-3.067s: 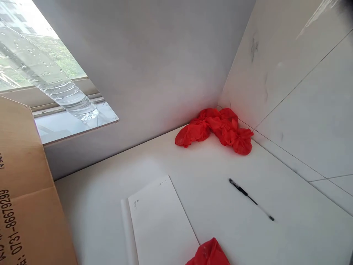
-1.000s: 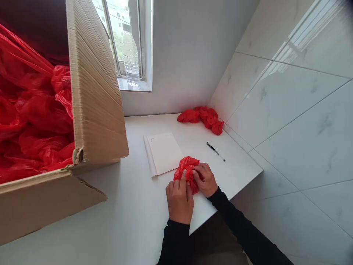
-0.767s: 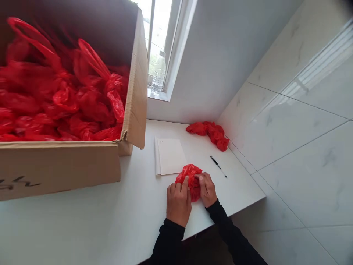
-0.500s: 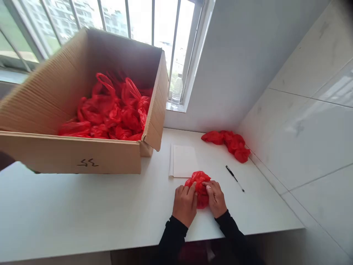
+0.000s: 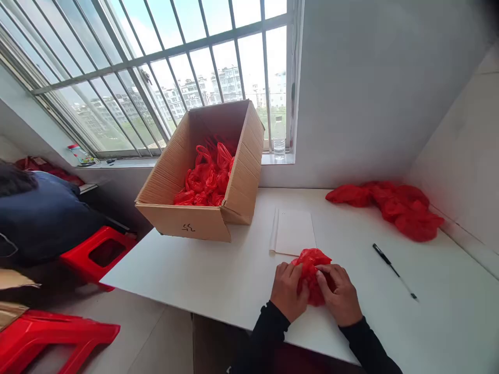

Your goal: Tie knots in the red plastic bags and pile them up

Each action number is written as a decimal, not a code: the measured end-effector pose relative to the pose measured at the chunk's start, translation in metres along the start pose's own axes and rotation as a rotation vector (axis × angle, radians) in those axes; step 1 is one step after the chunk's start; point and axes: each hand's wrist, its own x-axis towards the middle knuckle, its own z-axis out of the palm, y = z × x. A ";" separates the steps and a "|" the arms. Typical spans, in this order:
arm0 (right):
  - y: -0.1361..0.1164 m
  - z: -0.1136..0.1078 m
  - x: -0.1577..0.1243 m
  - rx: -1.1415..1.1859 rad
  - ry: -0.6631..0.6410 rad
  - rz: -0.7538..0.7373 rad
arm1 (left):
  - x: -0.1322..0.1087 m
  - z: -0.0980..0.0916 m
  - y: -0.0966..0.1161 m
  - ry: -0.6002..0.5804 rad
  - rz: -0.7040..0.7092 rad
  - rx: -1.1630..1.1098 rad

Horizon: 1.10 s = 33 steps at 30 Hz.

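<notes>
Together, both hands hold a red bag [image 5: 312, 262] on the white table [image 5: 187, 275]. The left hand [image 5: 287, 291] has its fingers bent and drawn in narrow, gripping the bag's left side; the right hand [image 5: 341, 291] pinches the other side between thumb and forefinger. The bag, thin and crumpled, sits between the two hands, and its top rises just past their fingertips.

Directly beyond the left hand lies a pale notebook [image 5: 294, 231], its near edge partly hidden behind the bag; whether the two touch is unclear. To the right of the right hand, and well apart from it, a slim black pen [image 5: 384, 256] lies aslant on the tabletop. Farther beyond the right hand, a rumpled red heap [image 5: 390, 202] rests near the wall.

Ahead and to the left of the left hand stands an open cardboard box [image 5: 206, 223] with knotted red bundles [image 5: 208, 179] inside. Past the hands, on the sill of a barred window, a clear bottle [image 5: 279, 137] stands upright. Far off to the left hand's left, a person in dark blue [image 5: 50, 208] is beside a red stool [image 5: 80, 254].
</notes>
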 end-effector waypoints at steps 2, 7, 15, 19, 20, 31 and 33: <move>0.002 -0.003 0.001 0.009 -0.003 0.019 | 0.001 0.002 0.001 -0.004 -0.014 -0.001; 0.001 -0.011 0.001 0.036 0.005 0.082 | 0.003 0.005 0.004 0.032 -0.077 0.012; -0.008 -0.004 0.006 0.067 -0.011 0.120 | 0.006 0.002 0.001 0.019 -0.089 -0.111; -0.013 -0.005 0.012 0.025 -0.026 0.131 | 0.010 0.007 -0.009 0.018 -0.138 -0.225; -0.014 -0.006 0.014 0.014 -0.025 0.136 | 0.012 0.008 -0.012 0.022 -0.159 -0.248; -0.042 -0.015 0.016 -0.044 0.120 0.151 | 0.018 -0.007 -0.015 0.140 -0.320 -0.298; -0.052 -0.014 0.015 -0.047 0.085 0.112 | 0.018 -0.013 -0.012 0.131 -0.327 -0.308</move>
